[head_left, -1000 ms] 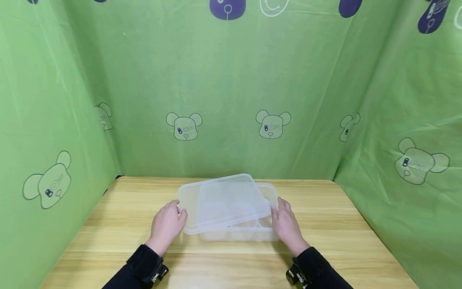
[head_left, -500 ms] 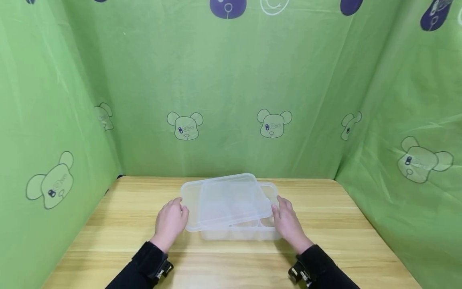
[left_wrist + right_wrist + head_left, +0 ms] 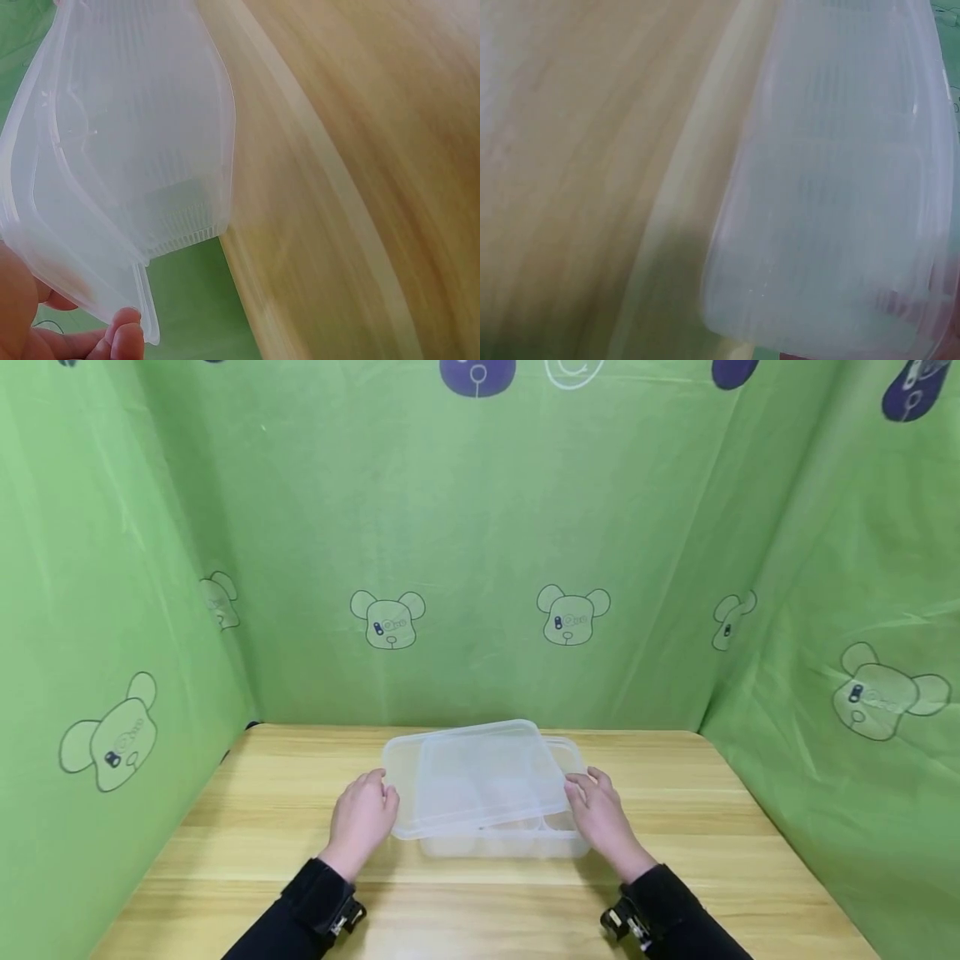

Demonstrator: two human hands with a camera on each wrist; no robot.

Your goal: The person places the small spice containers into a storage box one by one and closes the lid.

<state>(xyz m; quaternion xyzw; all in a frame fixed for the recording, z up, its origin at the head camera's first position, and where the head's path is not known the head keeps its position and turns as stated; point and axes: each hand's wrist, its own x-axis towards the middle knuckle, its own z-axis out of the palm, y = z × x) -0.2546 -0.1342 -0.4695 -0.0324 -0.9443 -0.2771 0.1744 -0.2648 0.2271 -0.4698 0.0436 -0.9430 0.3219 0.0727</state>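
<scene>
A translucent plastic lunch box (image 3: 502,845) with divided compartments sits on the table. Its frosted rectangular lid (image 3: 480,777) lies askew over it, sticking out past the left end and leaving the right end uncovered. My left hand (image 3: 362,814) pinches the lid's left edge; in the left wrist view, fingertips (image 3: 126,330) show at the lid's corner. My right hand (image 3: 602,818) grips the right end of the box, its fingers over the rim beside the lid's right edge. The right wrist view shows mostly the box (image 3: 832,210), with little of the fingers.
The wooden table (image 3: 225,852) extends around the box. Green cloth (image 3: 480,527) printed with bear heads encloses the back and both sides. Dark sleeves with wrist devices (image 3: 348,917) cover my forearms.
The left hand and lid have shifted slightly right. My right fingers have curled inward over the box's right end, closer to the lid's edge. The view has drifted a little.
</scene>
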